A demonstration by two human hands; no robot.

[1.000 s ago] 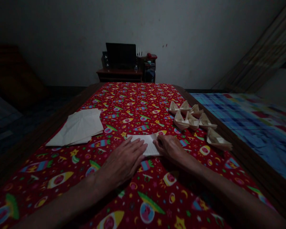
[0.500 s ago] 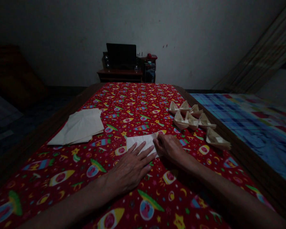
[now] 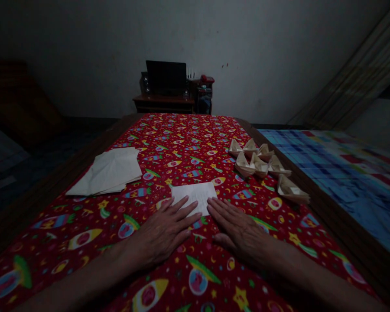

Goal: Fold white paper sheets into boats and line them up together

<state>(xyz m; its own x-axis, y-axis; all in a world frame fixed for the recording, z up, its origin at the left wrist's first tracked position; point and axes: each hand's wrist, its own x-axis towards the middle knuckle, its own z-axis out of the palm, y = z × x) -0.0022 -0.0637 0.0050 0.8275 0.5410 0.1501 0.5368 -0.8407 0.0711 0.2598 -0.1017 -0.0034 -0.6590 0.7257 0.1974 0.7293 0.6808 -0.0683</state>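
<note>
A white paper sheet (image 3: 195,190) is laid flat just below the centre of the frame, its far edge and both far corners uncovered. Its near edge is partly hidden by fingers. The lower left part of the sheet is covered by the left hand (image 3: 170,229), whose fingers are spread and laid flat; nothing is seen to be pinched by them. The lower right corner is met by the fingertips of the right hand (image 3: 238,225), its fingers stretched out close together, its thumb held apart over the cloth; no pinch is seen here either.

Half a second ago the right edge of the sheet was gripped by curled right-hand fingers; that edge is now let go and left in plain view, and the left hand is shifted leftward. The sheet thus seems to be steadied or smoothed by flat hands rather than held by its side.

Beyond the far edge, open room is offered by the red tablecloth (image 3: 185,147) up to the upper centre. At left the way is bounded by a paper stack (image 3: 108,171), well apart from the sheet. At right, folded paper shapes (image 3: 260,167) are grouped in two rows, with a single folded piece (image 3: 290,190) set nearer, close to the dark wooden table edge (image 3: 331,216). Between these and the right hand, a strip of bare cloth is left.
</note>
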